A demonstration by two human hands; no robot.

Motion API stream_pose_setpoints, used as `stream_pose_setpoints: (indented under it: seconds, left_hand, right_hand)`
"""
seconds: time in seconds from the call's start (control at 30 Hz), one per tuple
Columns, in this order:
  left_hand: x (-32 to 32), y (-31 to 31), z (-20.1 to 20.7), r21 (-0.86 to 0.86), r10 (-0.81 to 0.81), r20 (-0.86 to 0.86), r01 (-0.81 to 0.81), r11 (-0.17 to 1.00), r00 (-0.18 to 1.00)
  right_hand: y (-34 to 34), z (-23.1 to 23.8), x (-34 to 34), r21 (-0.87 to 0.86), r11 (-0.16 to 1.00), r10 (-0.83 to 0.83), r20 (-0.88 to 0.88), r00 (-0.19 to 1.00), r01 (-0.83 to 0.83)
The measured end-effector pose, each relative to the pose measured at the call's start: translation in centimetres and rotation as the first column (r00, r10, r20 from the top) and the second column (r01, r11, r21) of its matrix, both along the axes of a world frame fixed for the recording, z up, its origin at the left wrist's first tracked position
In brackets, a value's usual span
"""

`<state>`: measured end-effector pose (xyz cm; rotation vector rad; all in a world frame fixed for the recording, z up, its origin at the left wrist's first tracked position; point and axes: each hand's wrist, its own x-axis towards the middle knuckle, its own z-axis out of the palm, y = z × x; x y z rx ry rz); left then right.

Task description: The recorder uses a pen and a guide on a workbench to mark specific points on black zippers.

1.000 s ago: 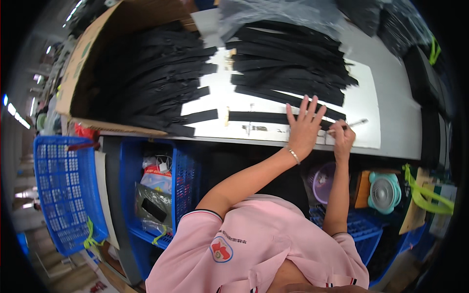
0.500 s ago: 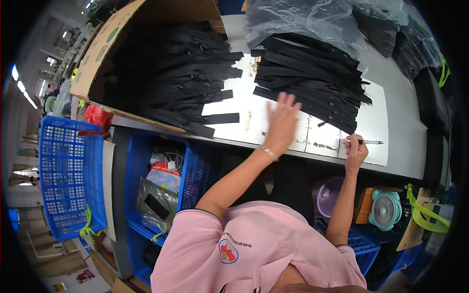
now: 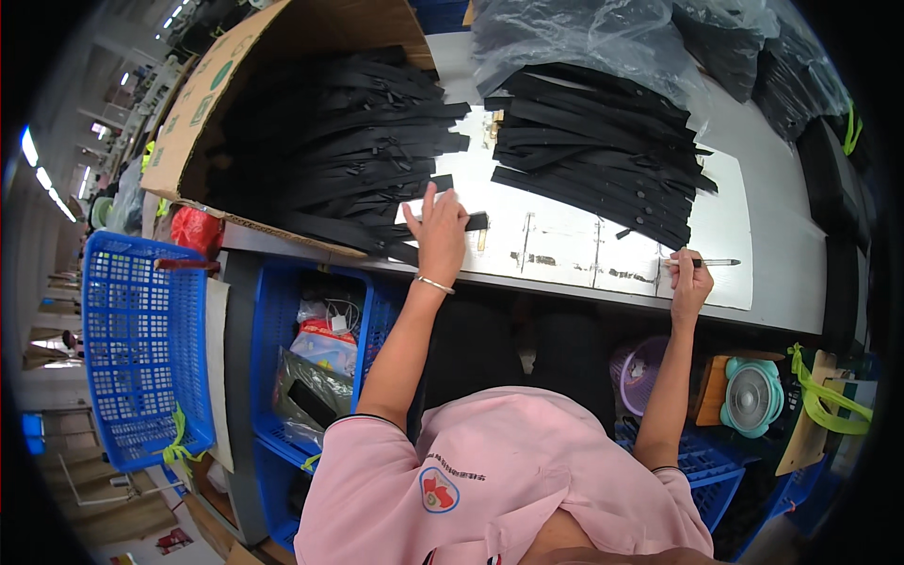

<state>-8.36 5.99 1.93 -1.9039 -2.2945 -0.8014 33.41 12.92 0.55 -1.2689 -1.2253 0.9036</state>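
My left hand (image 3: pixel 441 235) is over the left pile of black zippers (image 3: pixel 348 151), its fingers spread. One zipper end (image 3: pixel 478 221) pokes out to the right from beneath that hand; contact between fingers and fabric is hard to make out. In my right hand (image 3: pixel 689 287), near the table's front edge, a pen (image 3: pixel 718 263) is gripped, pointing right. Just beyond it lies the other pile of black zippers (image 3: pixel 593 141), laid roughly side by side on a white board (image 3: pixel 720 217) with dark marked lines. Small sliders show on several zippers.
A cardboard box (image 3: pixel 212 89) on its side surrounds the left pile. Clear plastic bags (image 3: pixel 574 38) lie at the back. Blue baskets (image 3: pixel 146 348) stand at the left and under the table. A purple basket (image 3: pixel 642 377) and a teal fan (image 3: pixel 753 397) are below the right side.
My left hand has moved left from the front of the right zipper pile to the left pile. My right hand stays near the board's front edge with the pen.
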Motion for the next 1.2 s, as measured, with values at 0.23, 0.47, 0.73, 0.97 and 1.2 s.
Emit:
stream_pose_setpoints:
  seconds: [0.23,0.47,0.73,0.97,1.2]
  left_hand:
    - [6.8,3.3,1.3,0.125,-0.115,0.158,0.096,0.988,0.981]
    - [5.3,-2.6,3.6,0.138,-0.129,0.102,0.114,0.984,0.986]
    - [-3.5,-10.6,0.0,0.013,-0.071,-0.084,0.072,0.997,0.994]
    - [-6.2,-9.3,1.1,0.032,-0.249,0.055,0.247,0.968,0.967]
    - [-6.2,-6.8,-0.1,0.119,-0.146,0.068,0.137,0.983,0.987]
  right_hand:
    - [-0.1,-0.2,-0.1,-0.01,1.0,-0.004,-0.018,1.0,0.004]
    - [0.0,-0.3,0.1,-0.004,1.0,-0.005,-0.036,0.999,0.005]
    - [0.8,-1.7,0.7,0.001,1.0,-0.01,0.012,1.0,0.01]
    - [1.4,-3.1,2.0,0.028,1.0,-0.004,0.084,0.996,0.002]
    - [2.3,-3.6,2.4,0.032,0.998,0.046,0.077,0.996,-0.049]
